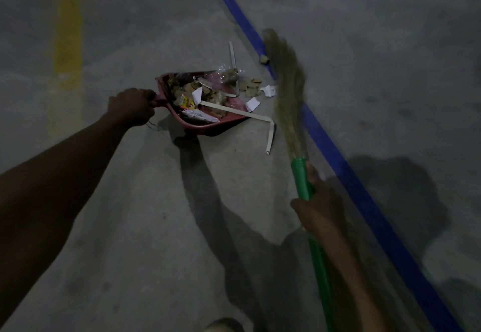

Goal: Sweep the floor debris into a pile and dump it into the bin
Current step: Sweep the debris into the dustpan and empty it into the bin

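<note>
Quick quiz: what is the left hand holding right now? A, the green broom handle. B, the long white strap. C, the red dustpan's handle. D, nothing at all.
C: the left hand grips the handle of the red dustpan, while the right hand holds the green broom.

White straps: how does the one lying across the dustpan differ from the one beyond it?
The near strap is longer and bent at a corner past the lip of the dustpan; the far strap is shorter and straight. The near strap lies partly in the dustpan and partly out of it; the far strap seems to lie wholly outside. Both are flat, pale strips.
</note>
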`<state>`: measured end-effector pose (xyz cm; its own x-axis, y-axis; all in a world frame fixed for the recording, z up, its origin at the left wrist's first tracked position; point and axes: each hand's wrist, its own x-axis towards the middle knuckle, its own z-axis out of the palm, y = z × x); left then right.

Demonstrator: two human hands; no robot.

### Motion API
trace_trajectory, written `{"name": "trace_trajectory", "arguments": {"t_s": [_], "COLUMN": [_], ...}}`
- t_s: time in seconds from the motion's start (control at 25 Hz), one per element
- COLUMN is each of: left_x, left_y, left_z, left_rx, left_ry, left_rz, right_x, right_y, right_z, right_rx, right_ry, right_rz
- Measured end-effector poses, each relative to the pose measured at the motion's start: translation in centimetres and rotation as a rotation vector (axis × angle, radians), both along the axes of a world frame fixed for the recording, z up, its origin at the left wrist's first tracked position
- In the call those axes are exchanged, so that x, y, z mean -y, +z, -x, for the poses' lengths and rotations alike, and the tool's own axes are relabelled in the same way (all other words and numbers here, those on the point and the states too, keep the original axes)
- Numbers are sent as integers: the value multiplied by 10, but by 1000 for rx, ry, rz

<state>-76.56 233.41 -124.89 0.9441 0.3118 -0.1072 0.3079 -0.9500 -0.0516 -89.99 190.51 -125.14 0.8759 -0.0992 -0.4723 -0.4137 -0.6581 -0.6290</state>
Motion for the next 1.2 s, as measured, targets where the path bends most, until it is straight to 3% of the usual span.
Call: {"name": "trace_trajectory", "arguments": {"t_s": [0.2,0.36,0.6,0.8,1.04,1.2], "left_x": [3,-5,0,5,15,29], "left_y": [-3,-7,-14,-6,-5,-6], "left_z": [-10,-5,4,3,10,19], "left_rx": [0,2,14,15,-11,-14], "left_ry": [7,-10,35,33,85,155], "left_rz": [15,18,56,41,71,57], "right_x": [-18,17,3,-21,11,10], "right_y": [3,11,8,23,42,46], "right_z": [13,25,-12,26,29,15], "right_rx": [16,40,32,125,158,104], "right_ry": [160,-59,96,284,124,217], "right_rz": [-2,-77,80,86,117,196]}}
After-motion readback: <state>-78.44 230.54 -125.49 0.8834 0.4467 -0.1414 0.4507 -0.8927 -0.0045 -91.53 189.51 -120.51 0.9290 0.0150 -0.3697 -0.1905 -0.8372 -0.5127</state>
